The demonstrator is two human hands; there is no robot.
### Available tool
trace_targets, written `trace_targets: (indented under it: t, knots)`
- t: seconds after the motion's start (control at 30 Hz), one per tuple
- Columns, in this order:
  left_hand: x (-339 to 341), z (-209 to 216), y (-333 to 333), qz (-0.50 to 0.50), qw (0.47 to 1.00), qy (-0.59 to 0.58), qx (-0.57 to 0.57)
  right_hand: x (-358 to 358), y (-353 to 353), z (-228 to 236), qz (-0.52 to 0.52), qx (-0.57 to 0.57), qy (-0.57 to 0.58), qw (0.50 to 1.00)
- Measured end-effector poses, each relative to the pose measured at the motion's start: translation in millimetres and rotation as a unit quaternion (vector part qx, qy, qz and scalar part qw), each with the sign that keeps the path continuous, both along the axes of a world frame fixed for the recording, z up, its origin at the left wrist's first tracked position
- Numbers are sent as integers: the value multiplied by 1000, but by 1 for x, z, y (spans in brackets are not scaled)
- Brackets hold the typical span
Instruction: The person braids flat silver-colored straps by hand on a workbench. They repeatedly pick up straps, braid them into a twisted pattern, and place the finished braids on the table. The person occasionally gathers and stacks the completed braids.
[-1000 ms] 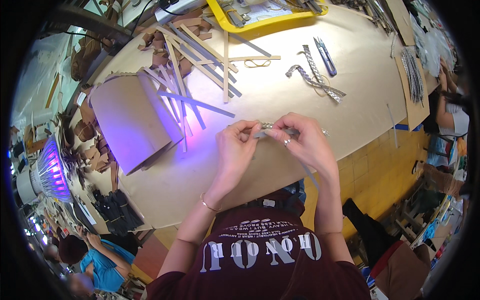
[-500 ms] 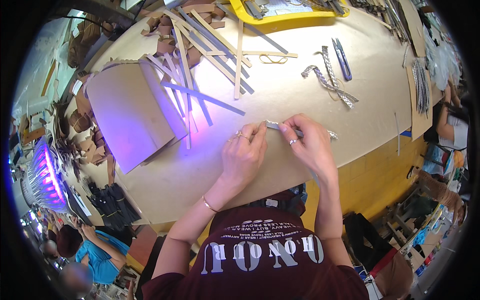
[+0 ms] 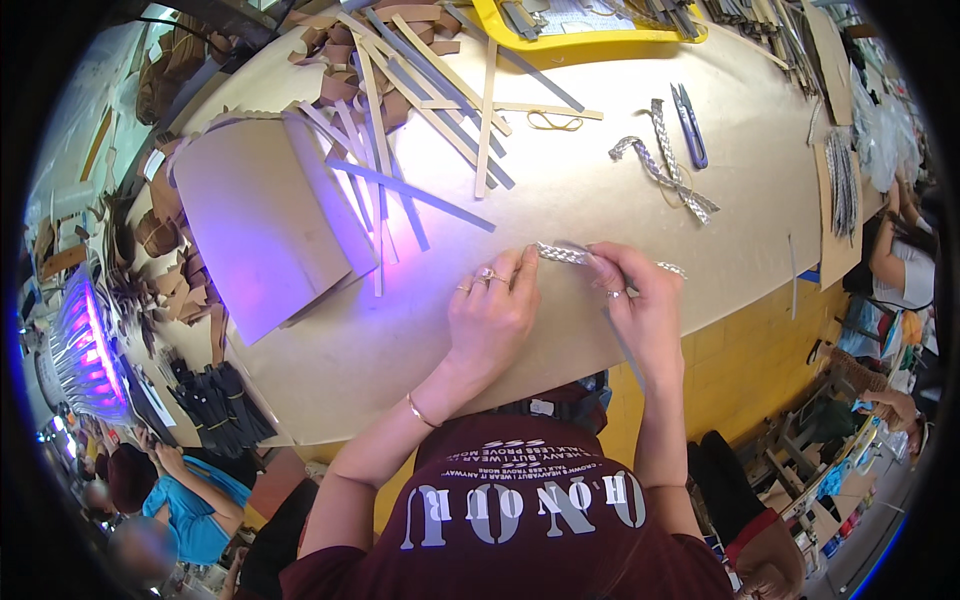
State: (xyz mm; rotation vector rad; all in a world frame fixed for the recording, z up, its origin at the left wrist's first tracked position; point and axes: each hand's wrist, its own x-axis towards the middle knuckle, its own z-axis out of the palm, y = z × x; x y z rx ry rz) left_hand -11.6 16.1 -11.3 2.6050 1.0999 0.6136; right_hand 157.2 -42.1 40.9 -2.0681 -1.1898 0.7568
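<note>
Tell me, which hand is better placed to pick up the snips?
Probably the right hand: the snips lie ahead and to the right, closer to it than to the left hand. Both hands hold the braid, though, so the right would likely have to let go first.

Silvery plaited braid (image 3: 562,253); yellow tray (image 3: 600,43); blue snips (image 3: 692,130); tan, grey strips (image 3: 486,120); maroon shirt (image 3: 540,570), white lettering (image 3: 546,508).

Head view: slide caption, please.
Left hand touching a silvery braid gripped by the right hand, blue snips beyond on the worktable.
</note>
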Motion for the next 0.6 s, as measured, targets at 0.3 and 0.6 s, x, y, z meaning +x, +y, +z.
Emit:
trace_targets:
  t: [0.3,0.6]
  knots:
    - [3,3,-7,-15,986,125,107,-30,-17,-2,94,43,-49,993]
    - [0,-1,-12,-13,988,118,95,-32,-18,-6,-31,30,8,999]
